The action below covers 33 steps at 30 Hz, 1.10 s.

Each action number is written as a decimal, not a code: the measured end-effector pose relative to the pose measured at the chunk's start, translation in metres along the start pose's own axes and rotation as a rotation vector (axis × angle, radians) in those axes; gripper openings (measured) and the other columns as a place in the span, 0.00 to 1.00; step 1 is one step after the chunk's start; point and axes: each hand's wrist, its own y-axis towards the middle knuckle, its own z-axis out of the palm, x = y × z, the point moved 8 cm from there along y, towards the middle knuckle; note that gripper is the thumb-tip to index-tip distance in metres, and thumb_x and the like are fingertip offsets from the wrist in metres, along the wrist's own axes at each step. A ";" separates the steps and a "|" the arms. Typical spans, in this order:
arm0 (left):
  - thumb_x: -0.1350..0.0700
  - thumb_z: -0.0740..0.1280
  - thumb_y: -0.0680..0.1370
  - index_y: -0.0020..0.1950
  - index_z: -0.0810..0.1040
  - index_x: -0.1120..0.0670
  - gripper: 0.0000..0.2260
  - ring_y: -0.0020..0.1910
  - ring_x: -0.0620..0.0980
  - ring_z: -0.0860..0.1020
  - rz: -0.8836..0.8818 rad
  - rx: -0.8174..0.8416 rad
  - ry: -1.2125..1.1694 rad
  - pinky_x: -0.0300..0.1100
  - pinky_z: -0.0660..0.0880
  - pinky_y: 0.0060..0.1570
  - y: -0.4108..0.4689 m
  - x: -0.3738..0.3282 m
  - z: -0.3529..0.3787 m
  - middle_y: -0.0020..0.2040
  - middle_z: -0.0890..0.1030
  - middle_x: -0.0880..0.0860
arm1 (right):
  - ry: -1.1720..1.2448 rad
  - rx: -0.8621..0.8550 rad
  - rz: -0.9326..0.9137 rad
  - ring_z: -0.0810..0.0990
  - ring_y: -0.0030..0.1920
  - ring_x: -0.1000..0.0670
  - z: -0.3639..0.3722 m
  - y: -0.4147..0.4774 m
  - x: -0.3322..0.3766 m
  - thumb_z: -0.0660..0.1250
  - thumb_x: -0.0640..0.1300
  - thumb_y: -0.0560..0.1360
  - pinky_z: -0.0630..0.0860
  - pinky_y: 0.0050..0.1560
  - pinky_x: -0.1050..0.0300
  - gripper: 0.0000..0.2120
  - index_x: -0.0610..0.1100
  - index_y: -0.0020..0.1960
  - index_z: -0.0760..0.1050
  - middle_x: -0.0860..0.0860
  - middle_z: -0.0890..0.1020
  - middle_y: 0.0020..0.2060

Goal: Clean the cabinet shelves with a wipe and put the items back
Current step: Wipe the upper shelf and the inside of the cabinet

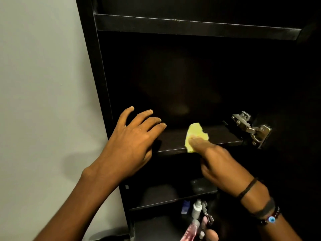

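A dark cabinet stands open before me. Its middle shelf (224, 136) is bare. My right hand (218, 164) presses a yellow wipe (196, 132) flat on that shelf near its front edge, fingers on top of the cloth. My left hand (133, 136) rests with spread fingers at the shelf's left end, holding nothing. Several small items, among them a white bottle (197, 208) and a blue one (185, 206), stand on the lowest level below the right arm.
An upper shelf (191, 26) crosses the top. A metal door hinge (251, 129) sits on the right side at the middle shelf's height. Another dark shelf (165, 197) lies lower down. A pale wall (43, 84) runs along the left.
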 end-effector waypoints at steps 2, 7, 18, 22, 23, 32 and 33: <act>0.58 0.72 0.62 0.62 0.76 0.52 0.28 0.64 0.56 0.74 -0.006 -0.006 0.007 0.62 0.65 0.65 -0.002 0.003 -0.002 0.60 0.80 0.53 | 0.060 0.007 -0.070 0.66 0.72 0.50 0.010 0.002 0.018 0.59 0.29 0.69 0.53 0.71 0.68 0.32 0.46 0.71 0.67 0.48 0.69 0.71; 0.59 0.75 0.59 0.61 0.77 0.54 0.29 0.63 0.57 0.76 0.008 -0.010 0.047 0.59 0.64 0.65 -0.008 0.010 -0.004 0.59 0.81 0.55 | -0.178 -0.053 0.332 0.78 0.56 0.36 -0.029 0.009 -0.062 0.62 0.36 0.73 0.74 0.55 0.48 0.18 0.45 0.61 0.74 0.39 0.80 0.54; 0.54 0.72 0.63 0.62 0.76 0.56 0.28 0.66 0.57 0.72 0.024 0.011 0.111 0.58 0.61 0.69 0.001 0.014 -0.032 0.61 0.79 0.57 | 0.143 0.102 -0.177 0.80 0.50 0.41 0.027 0.068 0.064 0.55 0.42 0.74 0.76 0.50 0.49 0.12 0.46 0.53 0.75 0.44 0.82 0.48; 0.56 0.75 0.63 0.61 0.78 0.56 0.26 0.64 0.57 0.74 0.017 0.000 0.140 0.56 0.62 0.67 -0.001 0.019 -0.033 0.60 0.80 0.57 | 0.180 0.101 -0.241 0.78 0.48 0.36 0.045 0.070 0.115 0.59 0.39 0.72 0.76 0.45 0.48 0.08 0.41 0.48 0.75 0.38 0.81 0.47; 0.55 0.75 0.63 0.60 0.78 0.56 0.26 0.64 0.57 0.75 0.019 0.006 0.141 0.56 0.62 0.67 -0.003 0.020 -0.032 0.60 0.80 0.57 | 0.182 0.070 -0.243 0.78 0.48 0.37 0.044 0.068 0.117 0.60 0.38 0.73 0.76 0.46 0.48 0.07 0.41 0.47 0.76 0.39 0.81 0.47; 0.52 0.76 0.60 0.61 0.77 0.55 0.30 0.64 0.56 0.75 0.030 0.081 0.145 0.57 0.60 0.68 -0.015 0.020 -0.028 0.59 0.80 0.56 | 0.199 -0.250 -0.268 0.82 0.50 0.52 0.009 0.020 0.064 0.64 0.31 0.65 0.73 0.56 0.67 0.19 0.48 0.49 0.83 0.53 0.85 0.49; 0.53 0.77 0.58 0.61 0.77 0.54 0.31 0.64 0.56 0.75 0.029 0.079 0.134 0.58 0.62 0.67 -0.014 0.018 -0.028 0.59 0.80 0.56 | 0.221 -0.248 -0.203 0.81 0.51 0.54 0.005 0.019 0.051 0.65 0.30 0.66 0.75 0.56 0.65 0.20 0.48 0.50 0.83 0.54 0.85 0.49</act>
